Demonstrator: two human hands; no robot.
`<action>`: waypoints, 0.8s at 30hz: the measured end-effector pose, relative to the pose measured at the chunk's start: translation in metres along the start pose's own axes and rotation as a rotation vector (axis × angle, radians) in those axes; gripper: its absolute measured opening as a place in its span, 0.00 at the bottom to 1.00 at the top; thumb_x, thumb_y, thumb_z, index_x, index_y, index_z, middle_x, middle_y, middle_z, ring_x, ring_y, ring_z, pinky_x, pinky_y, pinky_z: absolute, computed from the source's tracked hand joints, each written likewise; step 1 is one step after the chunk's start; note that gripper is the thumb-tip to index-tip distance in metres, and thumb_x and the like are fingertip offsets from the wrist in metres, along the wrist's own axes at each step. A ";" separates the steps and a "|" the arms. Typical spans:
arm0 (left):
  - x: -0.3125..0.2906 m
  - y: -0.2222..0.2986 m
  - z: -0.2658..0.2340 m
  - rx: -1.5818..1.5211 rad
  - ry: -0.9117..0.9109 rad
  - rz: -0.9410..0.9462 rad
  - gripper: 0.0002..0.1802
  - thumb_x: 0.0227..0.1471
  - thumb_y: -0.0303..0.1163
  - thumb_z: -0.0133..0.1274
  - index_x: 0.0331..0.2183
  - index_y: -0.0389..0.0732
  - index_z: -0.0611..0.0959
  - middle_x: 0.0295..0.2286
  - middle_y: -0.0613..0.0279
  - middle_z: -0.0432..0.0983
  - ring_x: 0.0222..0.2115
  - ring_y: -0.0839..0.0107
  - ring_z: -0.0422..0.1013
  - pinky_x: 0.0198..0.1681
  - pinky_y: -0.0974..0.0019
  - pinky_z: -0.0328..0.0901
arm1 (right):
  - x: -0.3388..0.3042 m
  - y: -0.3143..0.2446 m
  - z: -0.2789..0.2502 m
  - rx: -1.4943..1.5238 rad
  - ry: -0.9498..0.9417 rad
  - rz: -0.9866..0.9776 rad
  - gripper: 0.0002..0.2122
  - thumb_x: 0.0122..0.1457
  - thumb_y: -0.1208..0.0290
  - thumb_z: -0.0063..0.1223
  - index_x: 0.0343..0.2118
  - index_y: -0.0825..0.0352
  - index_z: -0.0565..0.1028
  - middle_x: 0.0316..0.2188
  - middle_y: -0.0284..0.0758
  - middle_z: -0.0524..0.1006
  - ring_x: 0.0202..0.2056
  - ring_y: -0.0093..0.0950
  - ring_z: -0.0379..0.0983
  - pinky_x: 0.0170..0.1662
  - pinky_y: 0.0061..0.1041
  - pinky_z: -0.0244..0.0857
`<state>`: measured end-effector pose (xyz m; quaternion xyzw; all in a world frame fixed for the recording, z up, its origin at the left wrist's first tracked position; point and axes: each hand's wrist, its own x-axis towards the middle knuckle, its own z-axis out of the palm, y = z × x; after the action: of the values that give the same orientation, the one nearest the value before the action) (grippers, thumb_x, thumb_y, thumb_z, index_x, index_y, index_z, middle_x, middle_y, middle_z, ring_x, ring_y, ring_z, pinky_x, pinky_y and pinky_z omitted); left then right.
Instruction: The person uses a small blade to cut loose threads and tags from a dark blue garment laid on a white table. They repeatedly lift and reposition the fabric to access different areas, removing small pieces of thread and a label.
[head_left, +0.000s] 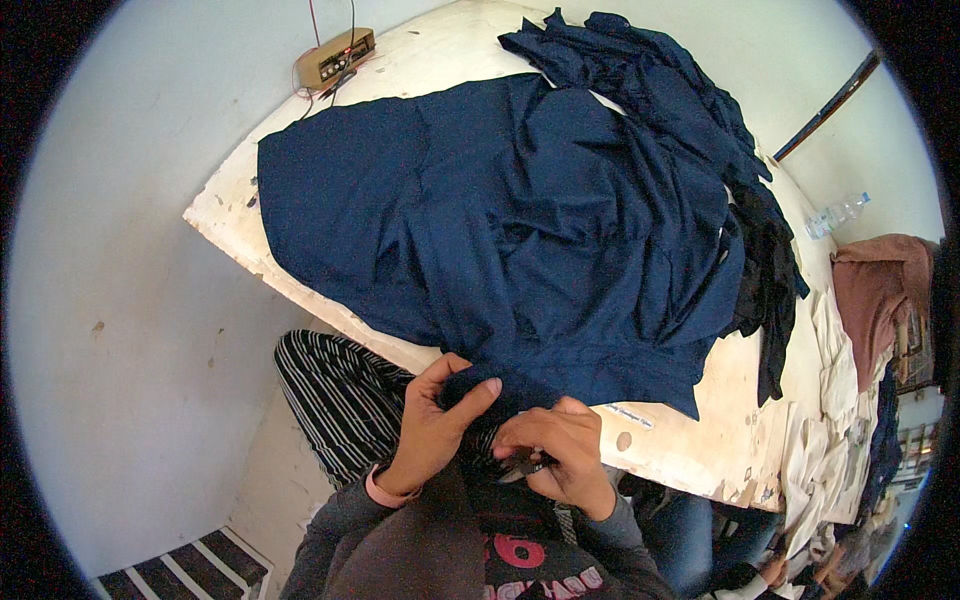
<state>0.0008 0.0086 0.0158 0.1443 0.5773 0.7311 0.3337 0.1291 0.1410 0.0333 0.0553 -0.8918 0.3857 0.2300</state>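
Pinching navy cloth [560,250], the left hand [428,425] sits at its near edge.

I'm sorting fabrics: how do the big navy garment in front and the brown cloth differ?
The navy garment is dark blue; the brown cloth is reddish-brown. The navy garment spreads across the table; the brown cloth drapes at the far right. The left hand pinches the navy garment; the brown cloth is well away from it. Both are fabric.

Pale worn tabletop [690,450], ctr frame. On it: navy garment [480,220] spread ctr, dk navy cloth heap [650,70] upper R, black cloth [766,300] mid R, tan box device [337,60] upper L.
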 end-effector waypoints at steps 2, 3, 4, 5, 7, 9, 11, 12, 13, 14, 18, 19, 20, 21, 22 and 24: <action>0.002 0.002 0.000 -0.038 0.012 0.020 0.08 0.56 0.29 0.64 0.30 0.40 0.79 0.26 0.76 0.73 0.30 0.86 0.65 0.35 0.77 0.60 | 0.001 -0.003 0.007 -0.017 0.185 -0.028 0.19 0.41 0.68 0.66 0.40 0.62 0.78 0.36 0.32 0.82 0.27 0.26 0.76 0.28 0.26 0.62; 0.003 0.002 0.000 -0.058 0.018 0.032 0.08 0.56 0.29 0.63 0.30 0.40 0.79 0.26 0.76 0.72 0.30 0.86 0.65 0.35 0.77 0.61 | 0.002 -0.004 0.008 -0.028 0.277 -0.043 0.19 0.42 0.67 0.69 0.40 0.63 0.78 0.35 0.32 0.82 0.27 0.27 0.77 0.29 0.26 0.63; 0.002 0.002 0.000 -0.071 0.016 0.029 0.08 0.56 0.29 0.63 0.30 0.40 0.79 0.26 0.76 0.73 0.30 0.86 0.65 0.35 0.77 0.61 | 0.001 -0.006 0.005 -0.044 0.303 0.020 0.20 0.42 0.66 0.71 0.40 0.63 0.79 0.35 0.33 0.82 0.28 0.27 0.77 0.29 0.26 0.64; 0.002 0.002 -0.001 -0.084 0.014 0.027 0.08 0.56 0.28 0.63 0.30 0.40 0.79 0.26 0.76 0.73 0.30 0.86 0.65 0.35 0.78 0.61 | -0.001 -0.010 -0.001 -0.062 0.329 0.084 0.21 0.42 0.65 0.73 0.41 0.63 0.79 0.35 0.33 0.81 0.28 0.28 0.77 0.29 0.26 0.64; 0.002 0.001 0.000 -0.094 0.005 0.028 0.08 0.57 0.28 0.63 0.30 0.40 0.79 0.27 0.76 0.73 0.30 0.87 0.65 0.36 0.78 0.61 | -0.004 -0.012 -0.004 -0.024 0.431 0.232 0.22 0.40 0.66 0.77 0.40 0.63 0.80 0.33 0.34 0.81 0.28 0.29 0.76 0.29 0.27 0.63; 0.002 0.001 0.000 -0.085 -0.003 0.037 0.07 0.57 0.28 0.63 0.31 0.40 0.79 0.27 0.75 0.74 0.30 0.87 0.66 0.36 0.78 0.62 | -0.006 -0.004 -0.010 -0.182 0.412 0.171 0.21 0.40 0.68 0.76 0.40 0.63 0.80 0.32 0.34 0.80 0.28 0.29 0.75 0.31 0.28 0.61; 0.002 0.002 0.001 -0.095 0.002 0.035 0.07 0.57 0.28 0.63 0.30 0.40 0.79 0.27 0.75 0.74 0.30 0.87 0.66 0.36 0.78 0.62 | -0.004 0.000 -0.013 -0.354 0.377 0.121 0.20 0.42 0.69 0.74 0.41 0.62 0.81 0.31 0.32 0.80 0.28 0.29 0.74 0.34 0.30 0.58; 0.002 0.002 0.002 -0.099 0.001 0.033 0.07 0.57 0.28 0.63 0.30 0.40 0.79 0.27 0.75 0.75 0.30 0.87 0.66 0.36 0.78 0.62 | -0.002 0.001 -0.013 -0.420 0.370 0.102 0.20 0.43 0.69 0.73 0.42 0.60 0.81 0.32 0.30 0.80 0.28 0.28 0.73 0.35 0.30 0.57; 0.002 0.003 0.002 -0.092 0.002 0.042 0.07 0.57 0.28 0.63 0.30 0.40 0.79 0.27 0.75 0.75 0.30 0.87 0.66 0.36 0.78 0.63 | 0.000 0.002 -0.012 -0.485 0.362 0.082 0.20 0.44 0.68 0.73 0.44 0.59 0.82 0.32 0.29 0.80 0.28 0.27 0.72 0.35 0.30 0.56; 0.002 0.004 0.003 -0.085 0.004 0.052 0.08 0.57 0.28 0.62 0.30 0.40 0.79 0.27 0.75 0.75 0.30 0.87 0.66 0.36 0.78 0.63 | 0.001 0.003 -0.011 -0.549 0.354 0.061 0.20 0.45 0.68 0.72 0.45 0.58 0.82 0.32 0.28 0.80 0.28 0.26 0.72 0.36 0.29 0.56; 0.003 0.003 0.003 -0.047 0.000 0.109 0.08 0.57 0.29 0.62 0.30 0.40 0.79 0.27 0.75 0.75 0.30 0.87 0.66 0.36 0.78 0.63 | -0.004 0.004 -0.006 -0.682 0.323 0.045 0.20 0.48 0.65 0.70 0.47 0.54 0.83 0.32 0.24 0.79 0.26 0.23 0.69 0.35 0.29 0.53; 0.003 0.003 0.004 -0.040 0.012 0.104 0.07 0.57 0.29 0.62 0.30 0.40 0.79 0.27 0.75 0.75 0.30 0.87 0.66 0.36 0.78 0.62 | -0.004 0.004 -0.005 -0.708 0.327 0.029 0.20 0.48 0.64 0.70 0.47 0.54 0.83 0.32 0.24 0.79 0.26 0.22 0.68 0.35 0.29 0.53; 0.003 0.003 0.005 -0.033 0.025 0.098 0.07 0.57 0.29 0.62 0.30 0.40 0.79 0.27 0.75 0.75 0.30 0.87 0.66 0.35 0.78 0.62 | -0.004 0.004 -0.004 -0.735 0.332 0.013 0.20 0.48 0.64 0.69 0.47 0.54 0.83 0.32 0.23 0.79 0.26 0.22 0.68 0.35 0.29 0.52; 0.003 0.003 0.006 -0.025 0.041 0.091 0.07 0.57 0.29 0.62 0.31 0.40 0.79 0.27 0.75 0.75 0.30 0.87 0.66 0.35 0.79 0.62 | -0.005 0.005 -0.003 -0.741 0.329 0.013 0.20 0.48 0.64 0.69 0.47 0.54 0.83 0.32 0.23 0.79 0.25 0.22 0.68 0.35 0.29 0.52; 0.003 0.003 0.006 -0.037 0.041 0.089 0.07 0.57 0.29 0.62 0.30 0.40 0.79 0.27 0.76 0.75 0.29 0.87 0.66 0.35 0.79 0.62 | -0.006 0.005 -0.002 -0.748 0.326 0.012 0.20 0.48 0.63 0.69 0.47 0.54 0.83 0.32 0.23 0.79 0.25 0.22 0.68 0.35 0.29 0.52; 0.004 0.002 0.006 -0.062 0.043 0.084 0.08 0.57 0.29 0.62 0.30 0.40 0.79 0.27 0.76 0.75 0.29 0.87 0.66 0.34 0.78 0.61 | -0.005 0.006 0.000 -0.728 0.327 0.010 0.20 0.48 0.63 0.69 0.47 0.54 0.83 0.32 0.22 0.79 0.25 0.22 0.68 0.35 0.29 0.52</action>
<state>0.0008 0.0153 0.0189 0.1421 0.5549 0.7650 0.2944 0.1321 0.1447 0.0268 -0.0963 -0.9222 0.0494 0.3714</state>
